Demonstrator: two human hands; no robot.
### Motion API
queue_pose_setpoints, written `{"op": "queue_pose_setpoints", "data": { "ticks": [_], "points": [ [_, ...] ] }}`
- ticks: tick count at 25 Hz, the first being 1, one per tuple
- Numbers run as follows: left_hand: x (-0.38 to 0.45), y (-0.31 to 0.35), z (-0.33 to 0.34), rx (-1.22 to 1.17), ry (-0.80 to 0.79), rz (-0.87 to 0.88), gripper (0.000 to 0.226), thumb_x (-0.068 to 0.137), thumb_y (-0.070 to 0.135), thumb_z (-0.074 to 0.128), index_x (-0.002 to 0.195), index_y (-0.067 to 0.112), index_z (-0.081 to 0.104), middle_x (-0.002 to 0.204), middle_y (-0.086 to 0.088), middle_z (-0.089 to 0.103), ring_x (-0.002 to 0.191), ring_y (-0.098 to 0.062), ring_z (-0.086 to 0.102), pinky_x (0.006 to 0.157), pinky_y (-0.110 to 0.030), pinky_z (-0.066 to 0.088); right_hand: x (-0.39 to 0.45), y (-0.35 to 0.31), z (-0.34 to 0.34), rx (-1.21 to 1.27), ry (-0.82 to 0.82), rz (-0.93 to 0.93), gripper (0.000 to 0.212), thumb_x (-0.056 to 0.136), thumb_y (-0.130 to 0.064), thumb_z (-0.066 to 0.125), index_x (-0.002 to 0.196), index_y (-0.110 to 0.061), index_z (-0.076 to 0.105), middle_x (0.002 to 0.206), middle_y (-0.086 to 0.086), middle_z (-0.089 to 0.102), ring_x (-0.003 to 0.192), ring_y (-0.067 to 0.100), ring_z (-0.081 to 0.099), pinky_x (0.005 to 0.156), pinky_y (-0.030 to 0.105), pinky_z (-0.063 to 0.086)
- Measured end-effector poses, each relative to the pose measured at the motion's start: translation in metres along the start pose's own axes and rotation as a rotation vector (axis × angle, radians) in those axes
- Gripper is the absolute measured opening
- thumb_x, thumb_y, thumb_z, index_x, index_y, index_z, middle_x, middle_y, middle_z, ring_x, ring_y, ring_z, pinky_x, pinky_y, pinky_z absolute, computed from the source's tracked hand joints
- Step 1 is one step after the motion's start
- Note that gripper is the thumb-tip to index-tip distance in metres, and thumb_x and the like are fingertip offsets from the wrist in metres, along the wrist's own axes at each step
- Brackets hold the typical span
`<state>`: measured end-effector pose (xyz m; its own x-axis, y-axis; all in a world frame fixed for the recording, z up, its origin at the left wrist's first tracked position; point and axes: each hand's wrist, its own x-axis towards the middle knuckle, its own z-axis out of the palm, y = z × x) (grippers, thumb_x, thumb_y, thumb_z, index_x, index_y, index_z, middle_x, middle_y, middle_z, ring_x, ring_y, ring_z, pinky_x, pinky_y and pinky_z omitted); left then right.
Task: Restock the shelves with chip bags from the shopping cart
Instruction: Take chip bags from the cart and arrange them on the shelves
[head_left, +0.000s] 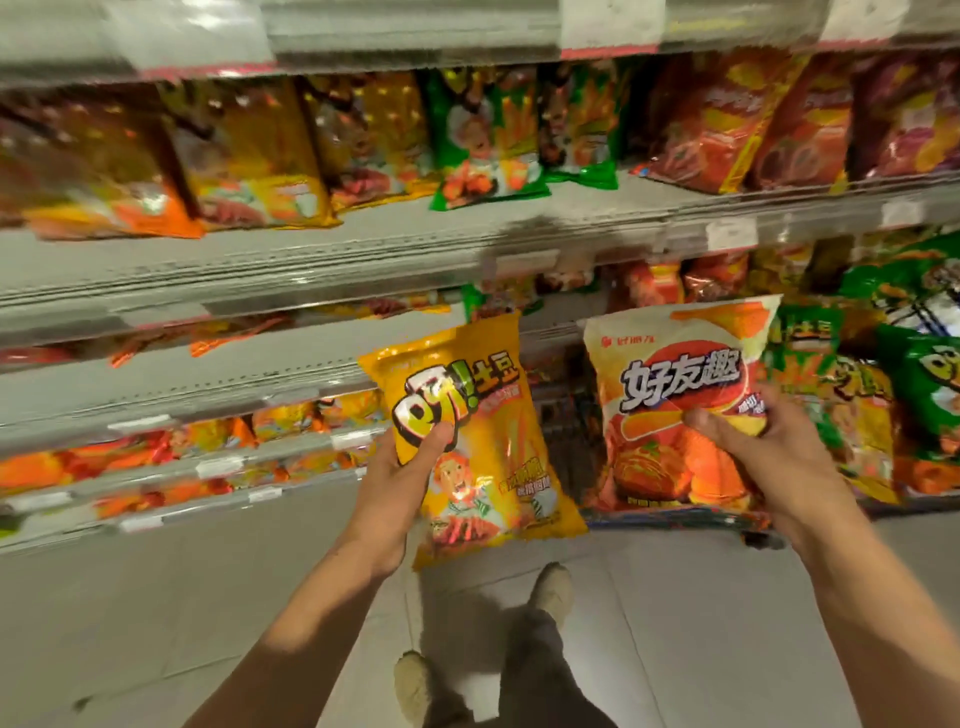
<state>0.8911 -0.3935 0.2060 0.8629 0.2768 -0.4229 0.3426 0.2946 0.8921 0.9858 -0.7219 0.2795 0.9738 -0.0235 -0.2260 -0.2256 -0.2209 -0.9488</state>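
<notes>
My left hand (395, 467) gripped a yellow chip bag (478, 441); my right hand (769, 447) pinched an orange chip bag (670, 384). Grey shelves (260, 260) rose far left, pale floor tiles (156, 597) lay near.

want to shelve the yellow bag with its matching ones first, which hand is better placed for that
Left. The left hand already grips the yellow bag, and the matching yellow bags sit on the upper shelf, up and left. The right hand holds the orange bag.

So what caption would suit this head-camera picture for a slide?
Facing the snack shelves, the left hand holds a yellow chip bag and the right hand an orange chip bag.
</notes>
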Motion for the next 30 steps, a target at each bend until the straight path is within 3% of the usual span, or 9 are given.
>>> {"op": "queue_pose_setpoints", "data": {
  "ticks": [3, 6, 10, 13, 17, 19, 21, 24, 30],
  "points": [
    [-0.017, -0.003, -0.045, -0.051, 0.086, -0.037, 0.052, 0.076, 0.057, 0.076, 0.123, 0.037, 0.067, 0.113, 0.011, 0.076, 0.105, -0.009, 0.073, 0.077, -0.023, 0.057, -0.010, -0.008, 0.042, 0.028, -0.086, 0.012, 0.057, 0.063, -0.037, 0.088, 0.117, -0.029, 0.070, 0.107, 0.003, 0.078, 0.097, 0.028, 0.076, 0.082, 0.049, 0.062],
    [-0.028, -0.006, -0.079, -0.103, 0.168, -0.049, 0.046, 0.076, 0.053, 0.076, 0.118, 0.037, 0.068, 0.108, 0.011, 0.078, 0.098, -0.009, 0.075, 0.064, -0.014, 0.057, -0.010, -0.014, 0.081, -0.014, -0.177, 0.009, 0.055, 0.066, -0.036, 0.087, 0.119, -0.031, 0.069, 0.111, -0.003, 0.078, 0.100, 0.022, 0.075, 0.084, 0.041, 0.062],
    [-0.035, -0.016, -0.110, -0.110, 0.290, -0.073, 0.040, 0.084, 0.043, 0.074, 0.120, 0.027, 0.069, 0.108, 0.002, 0.079, 0.098, -0.017, 0.076, 0.078, -0.031, 0.062, -0.002, -0.006, 0.130, -0.073, -0.291, 0.042, 0.052, 0.067, -0.045, 0.084, 0.117, -0.039, 0.068, 0.106, -0.007, 0.079, 0.093, 0.018, 0.077, 0.076, 0.035, 0.064],
    [-0.026, -0.019, -0.130, -0.091, 0.355, -0.107, 0.042, 0.081, 0.044, 0.074, 0.116, 0.022, 0.071, 0.105, 0.000, 0.079, 0.095, -0.020, 0.076, 0.072, -0.030, 0.060, 0.013, 0.014, 0.167, -0.138, -0.302, 0.053, 0.057, 0.061, -0.058, 0.080, 0.114, -0.042, 0.067, 0.097, -0.021, 0.077, 0.082, 0.003, 0.075, 0.062, 0.021, 0.059],
    [0.030, -0.041, -0.158, -0.037, 0.366, -0.109, 0.051, 0.074, 0.051, 0.076, 0.115, 0.021, 0.075, 0.108, -0.002, 0.079, 0.105, -0.023, 0.074, 0.094, -0.040, 0.054, 0.050, 0.072, 0.210, -0.138, -0.272, 0.113, 0.049, 0.057, -0.061, 0.078, 0.103, -0.050, 0.065, 0.090, -0.032, 0.072, 0.076, -0.009, 0.070, 0.057, 0.012, 0.051],
    [0.075, -0.050, -0.162, -0.011, 0.333, -0.065, 0.045, 0.076, 0.050, 0.076, 0.112, 0.022, 0.077, 0.109, -0.003, 0.078, 0.104, -0.023, 0.074, 0.091, -0.040, 0.056, 0.070, 0.103, 0.222, -0.118, -0.219, 0.115, 0.051, 0.057, -0.061, 0.076, 0.104, -0.048, 0.063, 0.087, -0.037, 0.070, 0.074, -0.014, 0.067, 0.054, 0.007, 0.050],
    [0.114, -0.052, -0.159, -0.027, 0.308, -0.014, 0.041, 0.075, 0.046, 0.077, 0.109, 0.024, 0.078, 0.108, -0.004, 0.079, 0.099, -0.022, 0.076, 0.076, -0.033, 0.062, 0.088, 0.122, 0.228, -0.143, -0.186, 0.112, 0.057, 0.056, -0.064, 0.074, 0.109, -0.046, 0.062, 0.090, -0.032, 0.072, 0.080, -0.008, 0.070, 0.064, 0.017, 0.058],
    [0.159, -0.053, -0.150, -0.062, 0.262, 0.050, 0.033, 0.075, 0.042, 0.077, 0.103, 0.025, 0.080, 0.105, -0.001, 0.079, 0.092, -0.013, 0.077, 0.062, -0.018, 0.058, 0.108, 0.133, 0.235, -0.159, -0.179, 0.082, 0.069, 0.057, -0.063, 0.076, 0.120, -0.041, 0.061, 0.107, -0.012, 0.075, 0.098, 0.017, 0.073, 0.090, 0.049, 0.059],
    [0.221, -0.031, -0.122, -0.019, 0.101, 0.142, 0.022, 0.082, 0.037, 0.074, 0.097, 0.023, 0.081, 0.100, 0.006, 0.080, 0.083, -0.001, 0.074, 0.058, -0.009, 0.052, 0.139, 0.121, 0.234, -0.153, -0.159, -0.039, 0.069, 0.056, -0.069, 0.074, 0.120, -0.047, 0.060, 0.108, -0.013, 0.075, 0.100, 0.017, 0.072, 0.090, 0.056, 0.057]
  ]
}}
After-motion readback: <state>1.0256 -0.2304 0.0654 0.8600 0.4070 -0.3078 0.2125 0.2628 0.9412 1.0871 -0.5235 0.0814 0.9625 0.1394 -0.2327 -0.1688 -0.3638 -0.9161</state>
